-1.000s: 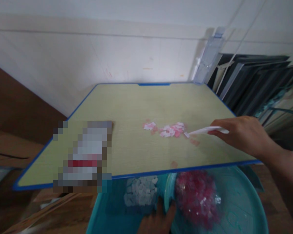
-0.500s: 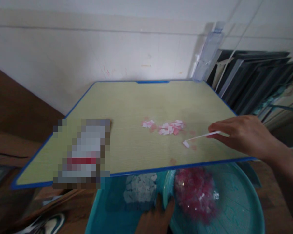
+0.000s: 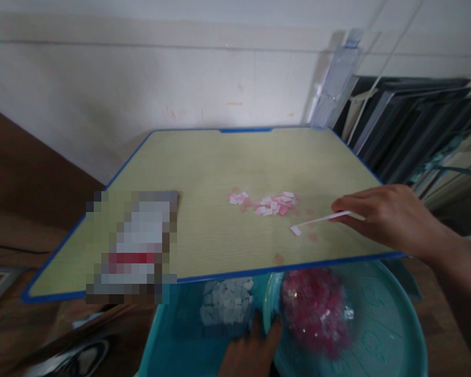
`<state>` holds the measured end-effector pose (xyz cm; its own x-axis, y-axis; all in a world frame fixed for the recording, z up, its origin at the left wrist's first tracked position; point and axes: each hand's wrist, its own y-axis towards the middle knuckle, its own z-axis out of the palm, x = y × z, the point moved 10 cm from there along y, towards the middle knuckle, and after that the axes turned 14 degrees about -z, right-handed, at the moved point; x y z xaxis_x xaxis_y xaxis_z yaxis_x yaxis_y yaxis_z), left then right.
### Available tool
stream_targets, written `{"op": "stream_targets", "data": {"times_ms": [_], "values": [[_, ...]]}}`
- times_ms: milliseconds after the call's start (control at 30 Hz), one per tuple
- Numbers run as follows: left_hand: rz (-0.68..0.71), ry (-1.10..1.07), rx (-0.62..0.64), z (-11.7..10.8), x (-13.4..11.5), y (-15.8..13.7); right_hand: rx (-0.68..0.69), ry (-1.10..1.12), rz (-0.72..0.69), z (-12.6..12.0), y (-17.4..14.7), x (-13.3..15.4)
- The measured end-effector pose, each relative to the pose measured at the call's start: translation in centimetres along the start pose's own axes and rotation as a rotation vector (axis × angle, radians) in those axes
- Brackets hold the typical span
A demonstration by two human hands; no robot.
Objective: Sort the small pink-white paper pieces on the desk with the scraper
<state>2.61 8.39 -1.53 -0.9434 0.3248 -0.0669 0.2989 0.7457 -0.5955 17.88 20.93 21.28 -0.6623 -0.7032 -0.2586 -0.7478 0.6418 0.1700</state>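
My right hand is closed in a pinch on a slim white stick-like tool, perhaps tweezers. At the tool's tip is a small pale pink-white chip, low over the yellow board or touching it. Pink and white chips lie in a loose pile beyond it, with a smaller cluster to the left. Below the board's near edge, my left hand has its fingers on both sides of the rim of a round teal tub. Red pieces in clear plastic sit in that tub.
White pieces lie in a teal container under the board edge. A blurred-out flat object rests on the board's left side. A clear plastic bottle stands at the back right, beside dark stacked panels.
The tool's tip and the chip at it have shifted slightly left and up. My left hand stays at the tub's rim. The view has moved slightly.
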Motion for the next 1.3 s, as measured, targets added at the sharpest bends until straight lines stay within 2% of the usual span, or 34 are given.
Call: {"op": "stream_targets", "data": {"times_ms": [167, 300, 400, 633, 967, 1167, 1300], "values": [[0.004, -0.001, -0.003, 0.3, 0.0, 0.0, 0.056, 0.023, -0.038, 0.7, 1.6, 1.1], [-0.013, 0.023, -0.005, 0.5, 0.1, 0.0, -0.015, 0.075, -0.07, 0.2, 2.5, 1.9], [-0.023, 0.019, -0.017, 0.3, 0.1, 0.0, -0.066, 0.055, -0.06, -0.4, 2.2, 1.9], [-0.001, 0.013, -0.003, 0.2, -0.2, 0.0, 0.011, -0.013, -0.069, 0.3, 1.3, 2.0], [0.026, 0.069, -0.12, 1.1, -0.1, 0.5, -0.007, 0.028, -0.139, -0.1, 2.7, 3.6], [0.002, 0.033, -0.052, 1.0, 0.0, 0.3, -0.034, 0.028, -0.151, 0.1, 3.5, 3.8], [-0.022, 0.021, -0.057, 0.6, 0.2, 0.2, -0.037, 0.027, -0.153, 0.1, 4.5, 3.9]]}}
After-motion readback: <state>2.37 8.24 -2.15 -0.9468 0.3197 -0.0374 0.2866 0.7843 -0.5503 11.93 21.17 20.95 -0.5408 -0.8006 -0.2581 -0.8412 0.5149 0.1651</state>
